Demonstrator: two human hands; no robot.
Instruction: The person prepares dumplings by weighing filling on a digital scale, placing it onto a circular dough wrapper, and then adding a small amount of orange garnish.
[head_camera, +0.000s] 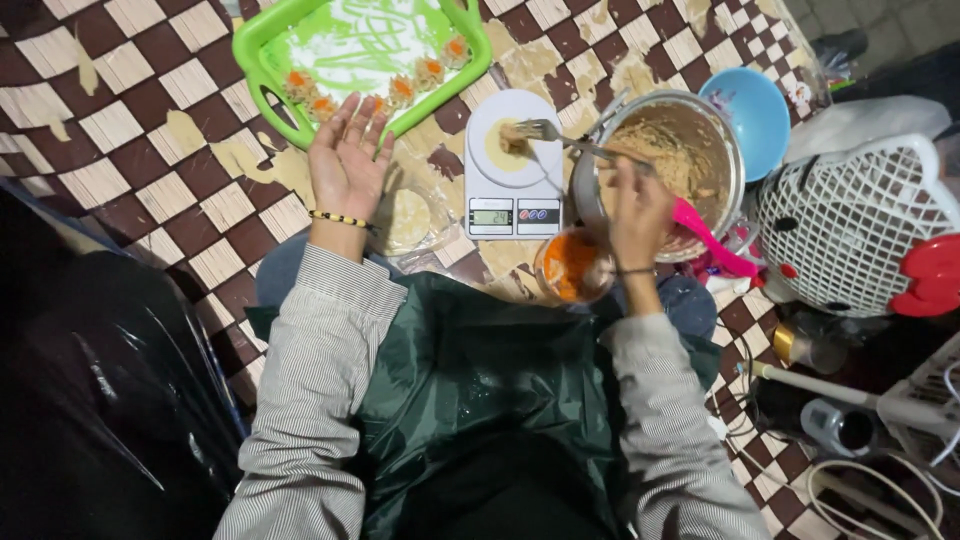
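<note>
We are portioning filling: our right hand grips a fork over the wrapper on the scale, left of the bowl (our left hand lies open, empty, near the green tray), so next comes folding.

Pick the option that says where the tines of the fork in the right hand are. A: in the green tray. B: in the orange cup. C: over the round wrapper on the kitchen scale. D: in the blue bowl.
C: the right hand holds the fork with its tines over the wrapper on the white kitchen scale.
</note>
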